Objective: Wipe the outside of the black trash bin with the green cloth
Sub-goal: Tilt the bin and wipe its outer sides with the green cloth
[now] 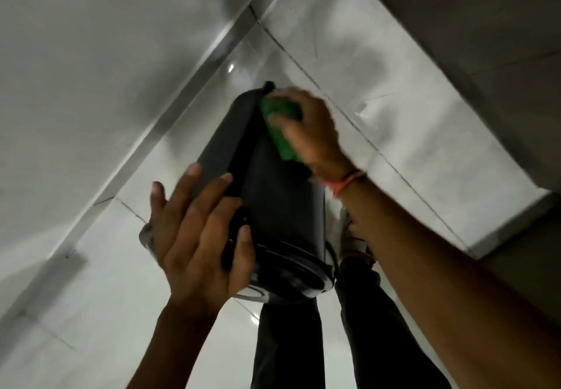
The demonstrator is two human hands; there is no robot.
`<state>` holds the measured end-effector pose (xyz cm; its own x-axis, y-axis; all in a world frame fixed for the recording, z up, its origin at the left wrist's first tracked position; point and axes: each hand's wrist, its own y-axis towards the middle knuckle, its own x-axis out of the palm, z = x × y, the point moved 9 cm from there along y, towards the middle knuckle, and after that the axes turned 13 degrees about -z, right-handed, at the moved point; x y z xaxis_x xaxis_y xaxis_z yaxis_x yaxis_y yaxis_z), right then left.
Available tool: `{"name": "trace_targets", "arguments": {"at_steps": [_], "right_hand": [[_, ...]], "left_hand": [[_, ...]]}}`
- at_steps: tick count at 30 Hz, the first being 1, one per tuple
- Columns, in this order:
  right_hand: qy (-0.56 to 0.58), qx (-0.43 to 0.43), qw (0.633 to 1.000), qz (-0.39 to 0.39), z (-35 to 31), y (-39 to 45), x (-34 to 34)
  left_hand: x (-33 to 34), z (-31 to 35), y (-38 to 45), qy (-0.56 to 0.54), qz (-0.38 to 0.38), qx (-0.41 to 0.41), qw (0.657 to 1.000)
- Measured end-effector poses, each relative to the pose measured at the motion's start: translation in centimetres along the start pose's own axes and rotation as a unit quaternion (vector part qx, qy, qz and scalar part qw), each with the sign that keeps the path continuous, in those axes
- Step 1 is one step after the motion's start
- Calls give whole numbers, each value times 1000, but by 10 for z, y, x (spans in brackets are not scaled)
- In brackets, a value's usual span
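The black trash bin point(282, 197) is tipped over and held above the floor in the middle of the head view, its rim end nearest me. My left hand point(197, 236) grips the bin's near left side by the rim, fingers spread over its wall. My right hand point(306, 127) presses the green cloth point(280, 124) against the bin's upper far side near its base; the hand is blurred. A pink and dark band circles my right wrist.
Glossy pale floor tiles point(379, 109) lie under the bin. A white wall with a skirting strip point(170, 127) runs along the left. A grey wall or ledge point(485, 39) stands at the right. My dark trouser legs and a light shoe point(352, 236) are below the bin.
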<state>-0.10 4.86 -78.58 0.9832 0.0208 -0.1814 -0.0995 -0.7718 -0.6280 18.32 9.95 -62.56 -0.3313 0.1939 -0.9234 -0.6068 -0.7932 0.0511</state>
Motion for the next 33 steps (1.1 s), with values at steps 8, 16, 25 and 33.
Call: {"name": "trace_targets", "arguments": {"at_steps": [8, 16, 25, 33], "right_hand": [[9, -101, 994, -37, -29, -134, 3], [13, -180, 979, -91, -29, -136, 19], [122, -62, 989, 62, 9, -61, -37], [-77, -169, 981, -57, -17, -95, -6]], "left_hand": [[-2, 0, 3, -29, -14, -60, 998], [-6, -11, 6, -23, -1, -58, 998], [1, 17, -10, -23, -18, 35, 999], [28, -36, -44, -264, 11, -394, 880]]}}
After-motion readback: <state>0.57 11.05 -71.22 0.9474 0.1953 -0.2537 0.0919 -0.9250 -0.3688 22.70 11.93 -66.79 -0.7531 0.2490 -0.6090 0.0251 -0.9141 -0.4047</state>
